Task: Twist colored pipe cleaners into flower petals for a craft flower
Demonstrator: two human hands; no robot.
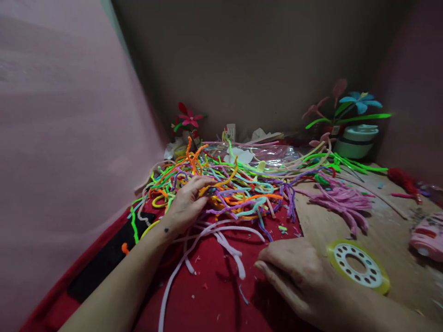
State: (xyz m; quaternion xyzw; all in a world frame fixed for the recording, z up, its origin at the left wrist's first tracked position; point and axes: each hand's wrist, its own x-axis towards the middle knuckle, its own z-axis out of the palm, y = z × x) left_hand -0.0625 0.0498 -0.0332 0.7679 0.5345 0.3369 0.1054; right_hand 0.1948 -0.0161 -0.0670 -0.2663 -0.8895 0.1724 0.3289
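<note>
A tangled heap of multicoloured pipe cleaners spreads over a red cloth. My left hand reaches into its near left side, with thumb and fingers closed about a yellow-orange pipe cleaner; the exact grip is partly hidden. Several white pipe cleaners lie loose on the cloth between my hands. Low over the cloth at the right, my right hand has its fingers curled and pressed together. Whatever is in them, if anything, cannot be made out. Beside it lies a roll of clear yellowish tape.
A bundle of pink pipe cleaners rests on a wooden board. Behind stand a pale green jar, a blue flower and a pink-red flower. A pink object sits far right; a black flat item lies left.
</note>
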